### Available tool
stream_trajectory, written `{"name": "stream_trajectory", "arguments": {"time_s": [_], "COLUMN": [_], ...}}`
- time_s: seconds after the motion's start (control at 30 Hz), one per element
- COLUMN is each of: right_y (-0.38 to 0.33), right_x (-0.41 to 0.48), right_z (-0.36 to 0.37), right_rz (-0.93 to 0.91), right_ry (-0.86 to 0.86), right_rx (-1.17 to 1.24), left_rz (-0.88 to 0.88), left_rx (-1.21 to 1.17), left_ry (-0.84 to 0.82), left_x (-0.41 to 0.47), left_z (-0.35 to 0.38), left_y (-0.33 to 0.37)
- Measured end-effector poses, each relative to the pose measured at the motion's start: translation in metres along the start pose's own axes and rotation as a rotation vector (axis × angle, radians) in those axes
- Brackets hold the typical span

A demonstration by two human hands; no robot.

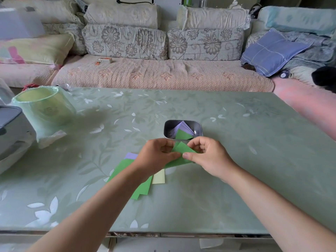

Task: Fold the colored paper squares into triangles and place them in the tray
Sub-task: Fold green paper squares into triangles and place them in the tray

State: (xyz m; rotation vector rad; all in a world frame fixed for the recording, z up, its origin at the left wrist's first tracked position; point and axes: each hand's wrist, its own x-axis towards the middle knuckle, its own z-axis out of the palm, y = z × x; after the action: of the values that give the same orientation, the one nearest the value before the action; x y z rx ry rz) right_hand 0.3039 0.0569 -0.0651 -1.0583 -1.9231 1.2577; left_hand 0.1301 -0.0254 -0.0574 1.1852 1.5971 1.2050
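Observation:
A green paper square [181,153] is held just above the table, partly folded, with one corner standing up. My left hand [156,155] pinches its left side and my right hand [207,157] pinches its right side, thumbs meeting at the near edge. Right behind the hands sits a small metal tray [168,128] holding folded lavender triangles [183,127] and a green triangle [182,134]. Under my left wrist lies a loose pile of paper squares: green [143,188], pale yellow [159,176] and lavender [131,155].
A translucent green cylinder container [43,106] stands at the table's left, beside a grey appliance [11,128] at the left edge. A sofa with floral cushions [163,73] runs behind the green glass table [254,160].

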Motion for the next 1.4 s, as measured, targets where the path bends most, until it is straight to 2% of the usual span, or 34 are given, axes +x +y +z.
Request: {"name": "stream_trajectory", "arguments": {"time_s": [0.23,0.3,0.47,0.57,0.83,0.97,1.17,1.4], "right_y": [0.002,0.0,0.001,0.003,-0.001,-0.005,-0.004,-0.003], "right_x": [0.003,0.002,0.002,0.002,-0.007,-0.01,-0.006,-0.006], "right_z": [0.001,0.002,0.001,0.002,0.011,0.014,0.014,0.016], "right_rz": [0.018,0.021,0.011,0.005,-0.14,-0.185,-0.169,-0.228], "right_ry": [-0.002,0.017,0.005,0.008,0.064,0.065,0.097,0.078], "right_rx": [0.038,0.029,0.026,0.031,-0.269,-0.292,-0.268,-0.382], "left_rz": [-0.03,-0.021,0.034,0.095,0.158,0.16,0.173,0.167], "left_rx": [-0.092,-0.103,-0.072,0.031,0.173,0.204,0.2,0.242], "left_ry": [-0.029,0.007,0.065,0.088,0.127,0.145,0.258,0.268], "left_x": [-0.003,-0.004,-0.005,-0.003,-0.001,0.0,-0.002,-0.005], "left_z": [0.003,0.004,0.008,0.011,0.021,0.022,0.023,0.025], "left_y": [0.002,0.004,0.003,-0.001,-0.009,-0.012,-0.01,-0.007]}}
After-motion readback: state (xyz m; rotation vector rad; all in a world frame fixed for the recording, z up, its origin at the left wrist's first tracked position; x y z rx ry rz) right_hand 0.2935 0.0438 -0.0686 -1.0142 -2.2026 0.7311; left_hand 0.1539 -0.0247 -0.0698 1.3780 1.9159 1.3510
